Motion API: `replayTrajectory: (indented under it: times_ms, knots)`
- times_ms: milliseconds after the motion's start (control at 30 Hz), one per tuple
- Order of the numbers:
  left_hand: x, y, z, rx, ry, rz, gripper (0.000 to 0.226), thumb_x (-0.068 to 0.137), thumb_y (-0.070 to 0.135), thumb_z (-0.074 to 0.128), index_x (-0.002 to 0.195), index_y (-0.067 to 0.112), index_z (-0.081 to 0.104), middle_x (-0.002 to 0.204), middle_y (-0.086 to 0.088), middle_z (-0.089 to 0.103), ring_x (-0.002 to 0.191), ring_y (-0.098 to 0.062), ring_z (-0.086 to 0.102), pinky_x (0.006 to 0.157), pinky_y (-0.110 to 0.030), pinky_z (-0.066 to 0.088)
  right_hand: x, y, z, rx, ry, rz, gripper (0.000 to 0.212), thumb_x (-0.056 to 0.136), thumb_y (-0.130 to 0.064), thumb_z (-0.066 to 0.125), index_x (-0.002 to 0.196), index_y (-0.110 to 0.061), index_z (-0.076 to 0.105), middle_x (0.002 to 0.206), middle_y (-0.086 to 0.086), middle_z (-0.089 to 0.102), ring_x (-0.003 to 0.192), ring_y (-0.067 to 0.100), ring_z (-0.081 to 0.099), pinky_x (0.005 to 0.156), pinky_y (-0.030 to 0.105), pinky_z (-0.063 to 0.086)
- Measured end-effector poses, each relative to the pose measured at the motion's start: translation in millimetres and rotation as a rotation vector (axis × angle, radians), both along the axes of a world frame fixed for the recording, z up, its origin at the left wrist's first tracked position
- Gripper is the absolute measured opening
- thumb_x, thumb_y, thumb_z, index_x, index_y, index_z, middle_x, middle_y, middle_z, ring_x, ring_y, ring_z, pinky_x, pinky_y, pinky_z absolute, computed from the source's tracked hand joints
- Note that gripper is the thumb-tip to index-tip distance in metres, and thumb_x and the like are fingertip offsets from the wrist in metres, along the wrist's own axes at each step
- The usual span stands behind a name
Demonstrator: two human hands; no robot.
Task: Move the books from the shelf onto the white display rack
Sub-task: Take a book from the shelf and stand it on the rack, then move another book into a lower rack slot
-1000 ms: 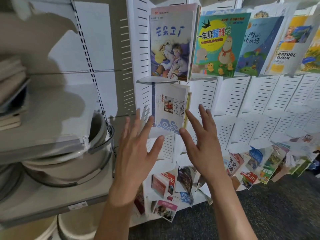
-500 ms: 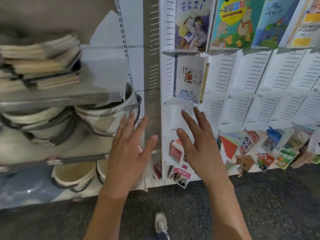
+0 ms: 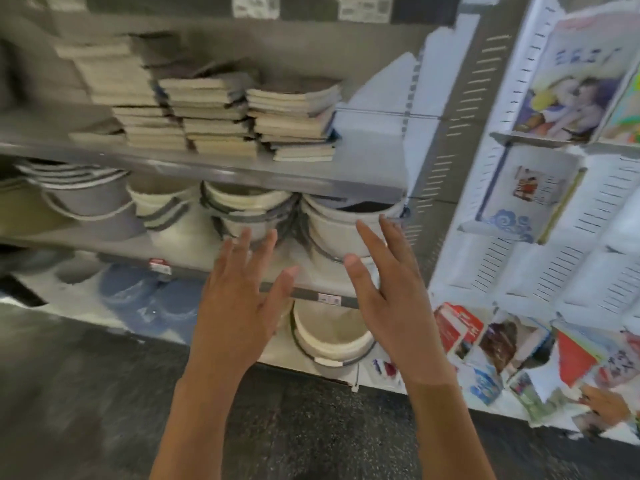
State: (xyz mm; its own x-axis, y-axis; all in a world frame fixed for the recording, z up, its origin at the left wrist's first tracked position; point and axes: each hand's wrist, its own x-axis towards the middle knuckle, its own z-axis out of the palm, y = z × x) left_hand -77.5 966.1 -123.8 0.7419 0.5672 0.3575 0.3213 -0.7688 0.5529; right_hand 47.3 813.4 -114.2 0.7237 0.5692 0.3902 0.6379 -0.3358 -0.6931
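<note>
Several stacks of pale-paged books point(image 3: 207, 112) left on the grey metal shelf point(image 3: 242, 169) at far left. Only a few picture books placed on the white slotted display rack point(image 3: 561, 265) at right. Left hand point(image 3: 239, 306) and right hand point(image 3: 388, 299) both empty, fingers spread.

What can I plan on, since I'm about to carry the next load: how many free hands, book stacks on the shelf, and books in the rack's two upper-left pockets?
Free hands: 2, left hand and right hand
Book stacks on the shelf: 4 distinguishable; blur may hide more
Books in the white display rack: 2, top book and lower book
Total: 8
</note>
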Motion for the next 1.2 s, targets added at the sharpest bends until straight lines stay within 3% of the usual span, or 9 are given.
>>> replayTrajectory:
  times_ms: [133,333,433,600,700,933,1033,1200]
  knots:
    - [-45,75,0,-0.021,-0.051,0.035,0.085,0.087,0.082,0.014,0.153,0.032,0.034,0.163,-0.005,0.027,0.151,-0.027,0.019,0.118,-0.049,0.023,-36,80,4,0.007,-0.032,0.020,0.073,0.090,-0.066,0.026,0.151,-0.028,0.039,0.164,-0.005,0.019,0.152,0.012,0.010,0.122,0.038,0.019]
    - [-109,185,4,-0.109,-0.104,0.076,0.084,0.084,0.084,0.021,0.151,0.037,0.036,0.163,0.003,0.025,0.152,-0.021,0.017,0.119,-0.052,0.025,-98,202,-1,0.055,-0.018,0.047,0.067,0.092,-0.065,0.029,0.150,-0.032,0.039,0.163,-0.006,0.021,0.151,0.010,0.011,0.119,0.027,0.016]
    - [-136,227,1,-0.078,-0.103,0.079,0.086,0.085,0.084,0.020,0.151,0.032,0.037,0.162,-0.002,0.029,0.150,-0.025,0.022,0.117,-0.051,0.029,-123,252,-6,0.022,0.025,0.047,0.059,0.098,-0.059,0.036,0.150,-0.032,0.038,0.163,-0.009,0.018,0.151,0.009,0.009,0.121,0.033,0.018]
    - [-159,283,-6,-0.151,-0.091,0.105,0.081,0.085,0.079,0.024,0.154,0.037,0.032,0.163,0.006,0.024,0.152,-0.016,0.012,0.122,-0.044,0.020,-141,310,-7,-0.024,0.023,0.064,0.061,0.096,-0.058,0.034,0.151,-0.031,0.036,0.164,-0.009,0.017,0.152,0.009,0.008,0.122,0.034,0.017]
    - [-157,309,-8,-0.175,-0.061,0.110,0.079,0.085,0.079,0.023,0.155,0.041,0.026,0.165,0.010,0.017,0.152,-0.010,0.006,0.120,-0.039,0.014,-140,339,-6,-0.050,0.031,0.087,0.062,0.094,-0.055,0.035,0.151,-0.032,0.035,0.163,-0.010,0.017,0.151,0.007,0.007,0.119,0.029,0.012]
    - [-126,381,-8,-0.132,-0.077,0.145,0.076,0.088,0.077,0.020,0.155,0.041,0.023,0.165,0.008,0.017,0.153,-0.012,0.007,0.117,-0.033,0.014,-111,415,-5,-0.026,0.011,0.104,0.072,0.090,-0.066,0.027,0.152,-0.031,0.035,0.163,-0.009,0.021,0.151,0.007,0.012,0.122,0.032,0.016]
    - [-104,418,1,-0.105,-0.105,0.151,0.075,0.087,0.075,0.019,0.154,0.040,0.025,0.165,0.007,0.019,0.152,-0.013,0.009,0.117,-0.031,0.012,-92,459,0,0.000,0.028,0.140,0.064,0.093,-0.060,0.032,0.151,-0.032,0.036,0.163,-0.009,0.020,0.150,0.006,0.011,0.123,0.032,0.016]
    - [-67,483,16,-0.122,-0.133,0.193,0.077,0.087,0.074,0.020,0.154,0.037,0.030,0.164,0.005,0.024,0.152,-0.015,0.013,0.123,-0.043,0.018,-60,524,12,0.014,0.060,0.200,0.064,0.095,-0.063,0.030,0.152,-0.035,0.031,0.164,-0.011,0.016,0.151,0.006,0.009,0.122,0.032,0.014]
